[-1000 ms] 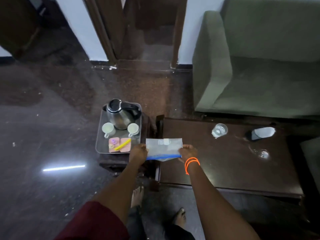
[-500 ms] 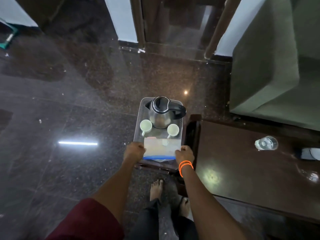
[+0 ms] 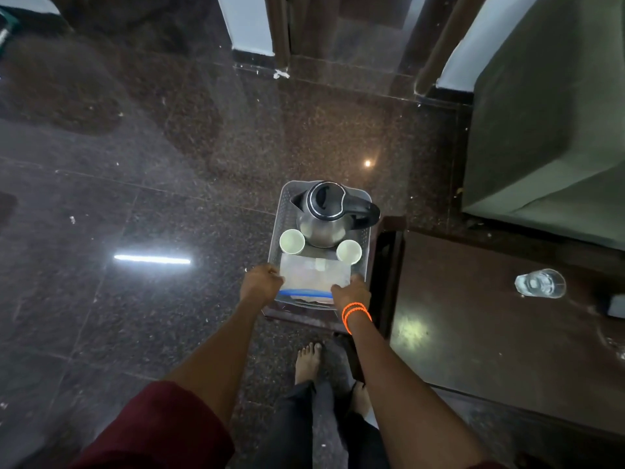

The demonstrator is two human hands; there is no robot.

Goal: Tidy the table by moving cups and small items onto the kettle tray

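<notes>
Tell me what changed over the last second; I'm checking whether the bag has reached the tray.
Both hands, left and right, carried the bag leftward from the table's edge to over the tray's near end, covering the sachets. Both hands grip it throughout. Kettle, cups and glass stayed put.

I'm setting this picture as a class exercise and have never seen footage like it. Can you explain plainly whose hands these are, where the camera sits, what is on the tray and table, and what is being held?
No machine here: a person wears a camera on the head, looking down at their own arms and bare feet. The left hand and right hand each grip an end of a clear zip bag over the near end of a grey tray. The tray holds a steel kettle and two white cups. On the dark table to the right stands a drinking glass.
</notes>
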